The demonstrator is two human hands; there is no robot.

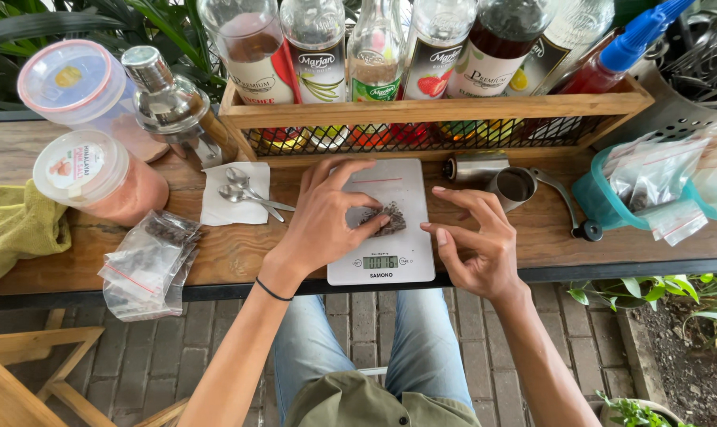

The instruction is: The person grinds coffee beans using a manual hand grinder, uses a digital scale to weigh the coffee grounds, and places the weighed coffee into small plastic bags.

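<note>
A white digital kitchen scale (402,190) lies on the wooden counter in front of me. A small clear bag of dark coffee beans (387,217) rests on its platform. My left hand (325,217) lies over the scale's left side, its fingertips pinching the bag's left edge. To the right of the bag, my right hand (475,245) hovers at the scale's edge with fingers spread and curled, holding nothing. The scale's small display (380,262) is lit.
A wooden crate (429,111) of syrup bottles stands behind the scale. A hand grinder (510,183) lies to the right, beside a teal tub (603,202) of sachets. At left are two spoons on a napkin (233,194), lidded tubs (97,178), bagged beans (149,257) and a green cloth (18,229).
</note>
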